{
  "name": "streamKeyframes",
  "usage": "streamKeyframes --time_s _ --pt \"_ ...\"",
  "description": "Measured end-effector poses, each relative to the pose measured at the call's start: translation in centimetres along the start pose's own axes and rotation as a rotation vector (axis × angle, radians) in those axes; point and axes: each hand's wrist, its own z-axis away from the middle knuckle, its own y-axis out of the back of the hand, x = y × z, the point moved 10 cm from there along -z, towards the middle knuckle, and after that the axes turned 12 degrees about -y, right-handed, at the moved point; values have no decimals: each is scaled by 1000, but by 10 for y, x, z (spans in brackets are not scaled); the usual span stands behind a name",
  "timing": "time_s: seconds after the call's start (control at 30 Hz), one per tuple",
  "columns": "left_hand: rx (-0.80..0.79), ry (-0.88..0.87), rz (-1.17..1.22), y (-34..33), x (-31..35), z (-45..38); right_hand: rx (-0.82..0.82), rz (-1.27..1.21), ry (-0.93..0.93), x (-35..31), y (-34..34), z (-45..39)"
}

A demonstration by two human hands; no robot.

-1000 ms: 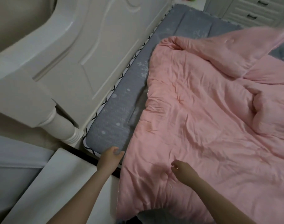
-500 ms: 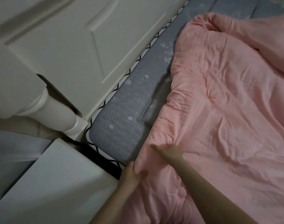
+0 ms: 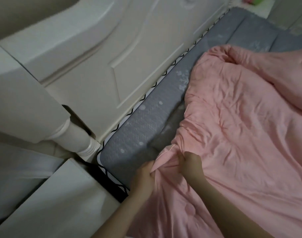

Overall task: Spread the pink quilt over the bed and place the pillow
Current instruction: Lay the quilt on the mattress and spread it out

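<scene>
Gripping the near-left corner of the quilt [image 3: 241,134] on the bed [image 3: 140,134], left hand [image 3: 144,176] and right hand [image 3: 192,166] fingers clenched in bunched cloth; soft, light, limp, probably best handled by corners.

The light was dim. A cream carved headboard [image 3: 122,54] filled the far left, its turned post [image 3: 74,138] standing beside a white nightstand [image 3: 49,203] at the near left. A pale cabinet [image 3: 294,16] stood blurred at the far right.
</scene>
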Motion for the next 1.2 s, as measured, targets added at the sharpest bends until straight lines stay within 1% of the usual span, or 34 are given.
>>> streamKeyframes --time_s 0.1,0.17,0.27,0.37,0.47,0.57,0.63,0.7,0.8,0.87,0.93,0.97,1.0,1.03,1.07,1.13,1.2 --pt "81 -111 -60 38 68 -25 88 -158 48 -32 67 -7" --pt "145 -159 -105 69 114 -36 133 -217 93 -57 116 -6" --pt "214 -201 -132 110 164 -50 197 -254 169 -100 171 -3" --pt "238 -214 -192 156 195 -58 233 -236 269 -155 210 8" --pt "267 -240 -260 208 211 -61 289 -125 439 -230 237 27" --pt "368 -234 -259 263 213 -61 303 -85 531 -297 247 41" --pt "435 -209 -325 292 199 -64 290 -76 585 -340 233 45" --pt "472 -163 -354 298 175 -62 236 -23 570 -356 201 41" --pt "391 -88 -387 251 106 -57 92 51 482 -337 121 8" --pt "324 -113 -471 210 66 -46 -17 74 414 -303 71 -15" --pt "294 -202 -585 174 34 -35 -203 28 366 -269 24 -31" --pt "247 -201 -606 159 16 -30 -292 2 359 -253 3 -35" --pt "188 -163 -594 145 -5 -26 -363 9 345 -235 -17 -38" --pt "131 -111 -568 132 -25 -21 -405 48 329 -215 -35 -41" --pt "112 -84 -551 125 -40 -16 -421 99 315 -197 -47 -45" --pt "100 -63 -579 113 -60 -5 -423 183 271 -158 -62 -49" --pt "109 -29 -597 105 -73 4 -401 187 226 -123 -63 -51"
